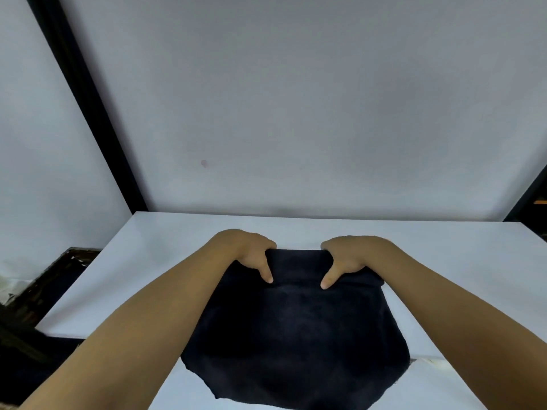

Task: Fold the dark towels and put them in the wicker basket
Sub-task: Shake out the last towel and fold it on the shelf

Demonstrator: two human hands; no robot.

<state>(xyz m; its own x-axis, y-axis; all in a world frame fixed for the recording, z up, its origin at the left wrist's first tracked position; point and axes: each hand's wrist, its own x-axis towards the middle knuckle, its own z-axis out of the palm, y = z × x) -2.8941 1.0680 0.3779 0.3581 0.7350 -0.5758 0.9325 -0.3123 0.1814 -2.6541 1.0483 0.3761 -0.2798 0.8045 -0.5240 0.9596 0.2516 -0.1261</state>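
Left hand (251, 255) & right hand (349, 258) pinch towel (296, 327) far edge, prob. mid-fold; she/he should pull evenly toward near edge w/ corners aligned.

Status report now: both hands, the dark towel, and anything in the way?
Left hand and right hand both gripping far edge of dark towel. Towel lying on white table, fold under way. Nothing in the way. Basket not clearly seen.
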